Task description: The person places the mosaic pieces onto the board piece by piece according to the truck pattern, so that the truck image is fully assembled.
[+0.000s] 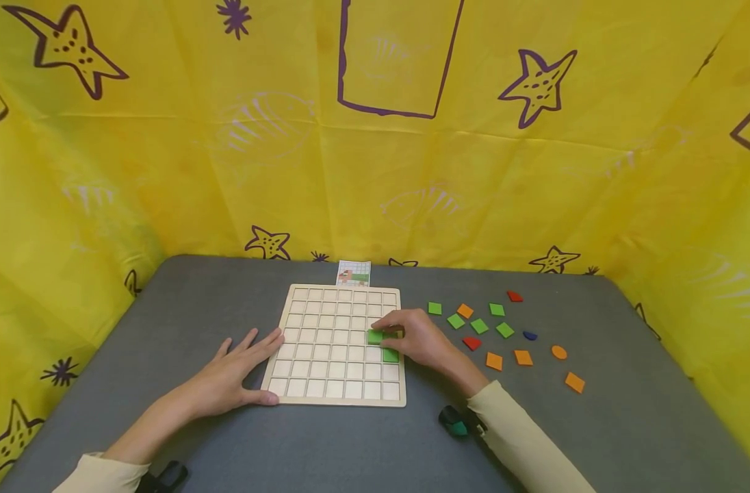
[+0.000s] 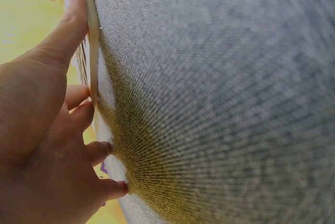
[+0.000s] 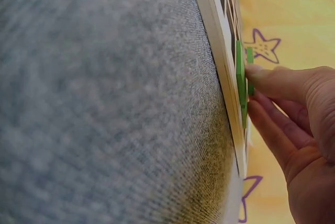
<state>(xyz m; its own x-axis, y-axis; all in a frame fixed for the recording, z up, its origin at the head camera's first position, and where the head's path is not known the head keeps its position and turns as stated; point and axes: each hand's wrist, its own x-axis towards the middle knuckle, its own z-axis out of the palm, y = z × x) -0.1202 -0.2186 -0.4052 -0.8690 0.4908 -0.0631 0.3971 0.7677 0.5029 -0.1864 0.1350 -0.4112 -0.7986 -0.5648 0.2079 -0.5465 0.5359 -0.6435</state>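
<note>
A wooden grid board [image 1: 334, 402] lies flat on the grey table. My left hand [image 1: 224, 378] rests at its left edge with fingers spread; in the left wrist view, the thumb and some fingertips touch the rim. Over the board's right side, my right hand [image 1: 419, 339] pinches a green square tile [image 1: 375, 337] between thumb and fingers. The right wrist view has this held tile [image 3: 250, 55] raised slightly off the board. Just below the right fingers, another green tile [image 1: 390, 355] sits in a right-column cell. More green shows beneath the fingers, partly hidden by them.
Loose tiles lie right of the board: several green squares [image 1: 479, 326], orange squares [image 1: 523, 358], red pieces [image 1: 471, 343], an orange round [image 1: 558, 352] and a blue half-round [image 1: 530, 335]. A small printed card [image 1: 353, 272] touches the board's far edge. Yellow cloth [image 1: 363, 164] surrounds the table.
</note>
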